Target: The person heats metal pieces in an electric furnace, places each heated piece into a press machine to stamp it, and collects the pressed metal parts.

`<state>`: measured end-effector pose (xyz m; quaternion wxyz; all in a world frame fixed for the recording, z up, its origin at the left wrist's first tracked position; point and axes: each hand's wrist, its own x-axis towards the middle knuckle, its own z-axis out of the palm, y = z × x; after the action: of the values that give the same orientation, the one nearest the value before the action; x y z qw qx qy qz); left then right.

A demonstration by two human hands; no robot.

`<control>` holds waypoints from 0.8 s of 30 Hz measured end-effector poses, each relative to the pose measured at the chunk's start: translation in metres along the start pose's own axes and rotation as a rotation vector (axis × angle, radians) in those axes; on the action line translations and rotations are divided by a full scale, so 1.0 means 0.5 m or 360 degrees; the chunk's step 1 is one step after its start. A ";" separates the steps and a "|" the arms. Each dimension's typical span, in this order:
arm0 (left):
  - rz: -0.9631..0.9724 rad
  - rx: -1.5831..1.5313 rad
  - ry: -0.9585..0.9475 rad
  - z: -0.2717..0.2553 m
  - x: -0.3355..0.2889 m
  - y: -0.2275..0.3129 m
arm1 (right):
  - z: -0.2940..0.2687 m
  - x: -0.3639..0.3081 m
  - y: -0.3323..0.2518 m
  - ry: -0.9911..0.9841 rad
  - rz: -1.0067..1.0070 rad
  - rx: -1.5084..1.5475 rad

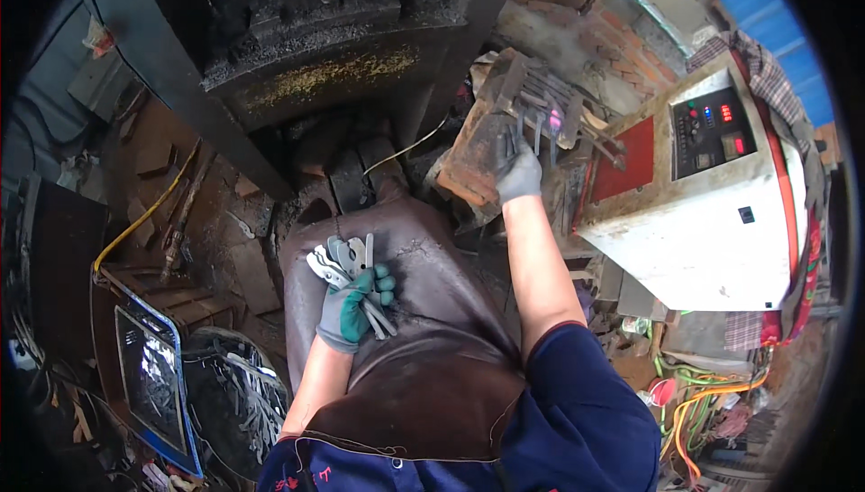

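Observation:
My left hand [347, 312], in a grey and green glove, is closed around several flat metal pieces [342, 260] above the brown leather apron on my lap. Their shaped ends fan out past the fingers, and narrow ends show below. My right hand [520, 172], in a grey glove with blackened fingers, reaches forward to a rusty brick-like block [478, 163]. Its fingers are closed at the end of a metal strip [521, 120]; the grip is partly hidden. Beside it, more strips lie across the heater's front, where one spot glows pink [555, 121].
A white control cabinet [698, 244] with lit red digits stands at the right. Ahead is a dark machine frame [315, 86] with yellowish crumbs. At the left are a blue-rimmed crate [185, 384] and a round container of metal strips [252, 393]. Orange and green hoses [685, 420] lie lower right.

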<state>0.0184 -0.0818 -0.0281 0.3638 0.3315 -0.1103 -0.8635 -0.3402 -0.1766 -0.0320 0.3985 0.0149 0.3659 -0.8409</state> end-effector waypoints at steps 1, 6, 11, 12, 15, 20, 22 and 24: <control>0.0006 -0.0016 -0.0007 -0.007 -0.001 0.002 | 0.014 -0.007 0.008 -0.0010 0.0015 0.0000; 0.0027 -0.0069 -0.0025 -0.019 -0.012 0.003 | 0.087 -0.053 0.050 -0.0282 0.0464 0.0029; -0.0039 0.0059 -0.0122 -0.002 -0.008 0.009 | 0.393 -0.130 0.103 -0.1067 0.0273 -0.1033; -0.0060 0.0040 -0.0123 -0.010 -0.009 0.008 | 0.462 -0.157 0.121 -0.1095 0.0327 -0.1112; -0.0088 -0.0005 -0.0136 -0.007 -0.007 0.005 | 0.583 -0.165 0.162 -0.1181 0.0421 -0.1104; -0.0018 -0.0079 -0.0136 -0.006 -0.012 0.010 | 0.521 -0.161 0.176 -0.1034 0.0688 -0.0299; -0.0028 -0.0084 -0.0126 -0.011 -0.016 0.015 | 0.440 -0.222 0.194 -0.0846 0.0513 -0.0244; 0.0063 -0.0052 -0.0143 -0.032 -0.006 0.007 | 0.416 -0.392 0.208 -0.1230 0.0319 -0.0904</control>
<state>0.0321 -0.0816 -0.0371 0.3809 0.2841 -0.1189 -0.8718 -0.0805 -0.2208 0.1196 0.5725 -0.3724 0.4030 -0.6093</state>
